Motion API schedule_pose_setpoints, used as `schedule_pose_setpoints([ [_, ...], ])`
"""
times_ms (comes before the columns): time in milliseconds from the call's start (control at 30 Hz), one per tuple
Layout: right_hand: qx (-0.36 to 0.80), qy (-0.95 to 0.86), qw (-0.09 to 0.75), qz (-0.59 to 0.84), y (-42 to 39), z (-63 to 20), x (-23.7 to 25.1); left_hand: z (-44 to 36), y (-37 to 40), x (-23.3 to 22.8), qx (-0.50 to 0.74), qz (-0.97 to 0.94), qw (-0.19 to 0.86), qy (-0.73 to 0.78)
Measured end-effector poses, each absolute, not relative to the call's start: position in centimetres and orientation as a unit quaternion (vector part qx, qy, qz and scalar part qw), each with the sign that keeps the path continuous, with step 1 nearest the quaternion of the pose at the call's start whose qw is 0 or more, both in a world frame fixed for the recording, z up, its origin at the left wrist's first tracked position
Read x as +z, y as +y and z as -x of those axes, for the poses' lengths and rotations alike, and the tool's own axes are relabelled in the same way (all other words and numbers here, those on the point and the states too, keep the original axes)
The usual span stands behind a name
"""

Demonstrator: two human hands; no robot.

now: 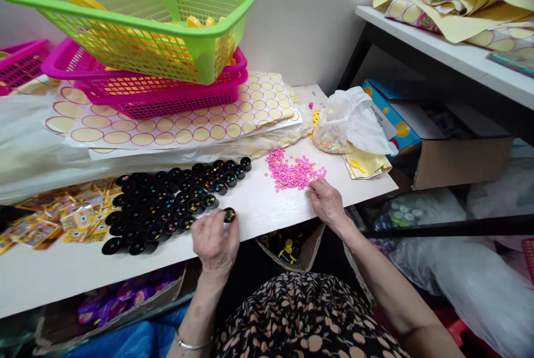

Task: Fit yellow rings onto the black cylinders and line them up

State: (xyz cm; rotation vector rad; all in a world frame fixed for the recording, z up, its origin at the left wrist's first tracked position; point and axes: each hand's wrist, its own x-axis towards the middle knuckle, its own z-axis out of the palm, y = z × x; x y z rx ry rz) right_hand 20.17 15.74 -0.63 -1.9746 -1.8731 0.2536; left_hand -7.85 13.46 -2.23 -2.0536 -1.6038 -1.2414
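Both hands work at the front edge of a white table (258,207). Left hand (216,242) is curled, its fingertips pinching a small black cup (229,214) that stands on the table just right of a crowd of like black cups (167,207); coloured specks show inside many of them. Right hand (328,201) lies palm down with fingers gathered, its fingertips touching the near edge of a loose heap of pink beads (294,171); whether a bead is pinched between them cannot be told. The held cup and the beads are near each other, with bare table between. A bracelet (189,342) circles the left wrist. Left of the cups lie yellow printed packets (62,216). Behind them, sheets of round stickers (175,124) are spread under a pink basket (167,96), and a green basket (137,18) with yellow pieces inside sits tilted on the pink one. A second pink basket (20,63) shows at the far left. Right of the beads sits a clear bag (350,124) of mixed beads, beside a blue box (387,113). A shelf (459,54) at the upper right carries crumpled yellow backing paper (467,1). Below the table edge an open carton (292,246) stands by the person's patterned lap.
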Motion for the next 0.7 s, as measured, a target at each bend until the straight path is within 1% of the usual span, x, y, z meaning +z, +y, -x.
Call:
schedule_pose_setpoints([
  [100,0.045,-0.665,0.142,0.732,16.3,-19.9,-1.8,5.4,13.5,-2.0,-0.45,0.719,0.042,-0.528],
  [233,0.03,-0.666,0.116,0.736,16.5,-19.8,-2.0,2.3,13.9,-2.4,-0.472,0.709,-0.056,-0.52],
  [300,0.064,-0.677,0.115,0.724,16.3,-19.9,-1.4,1.1,14.3,-2.8,-0.482,0.689,-0.124,-0.527],
  [367,0.133,-0.691,0.108,0.702,16.2,-19.9,-0.7,0.3,14.7,-3.1,-0.482,0.667,-0.192,-0.534],
  [433,0.194,-0.697,0.099,0.683,16.2,-19.8,-0.2,-0.1,15.1,-3.4,-0.477,0.655,-0.237,-0.536],
  [533,0.221,-0.675,0.111,0.695,16.4,-19.8,-0.1,-0.3,15.4,-3.7,-0.468,0.653,-0.265,-0.533],
  [633,0.222,-0.643,0.126,0.722,16.8,-19.9,-0.4,-0.1,15.5,-3.8,-0.454,0.665,-0.276,-0.524],
  [700,0.211,-0.639,0.117,0.731,17.1,-20.0,-0.4,-0.1,15.5,-3.8,-0.44,0.679,-0.277,-0.518],
])
